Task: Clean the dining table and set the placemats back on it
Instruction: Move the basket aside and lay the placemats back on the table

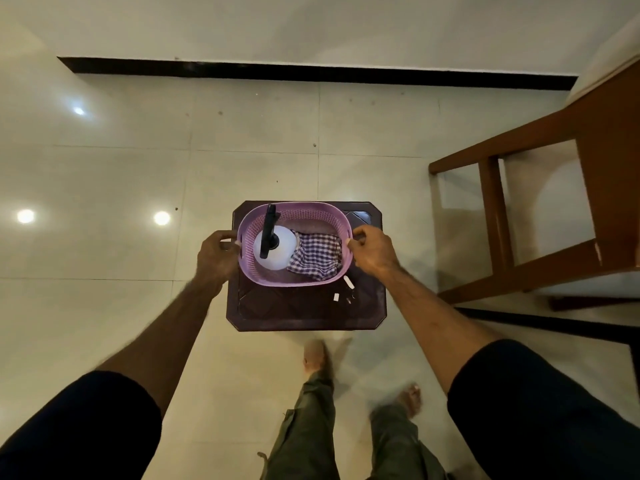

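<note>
Lilac plastic basket (294,282) sits on a dark brown stool (308,313) — no legible writing anywhere. Left hand (216,252) and right hand (374,251) each curl their fingers round one end of the rim. Inside: a white spray bottle (282,251) with black nozzle, beside a checked cloth (317,254) — both on the basket floor.

Basket (248,271): lilac plastic, woven-pattern perforated walls. Cloth (313,255): checked woven fabric, matt. Spray bottle (281,250): white plastic, black trigger. Stool (304,313): dark moulded plastic, slight sheen. Floor (138,174): glossy tiles. Chair (595,161): brown wood, smooth.
</note>
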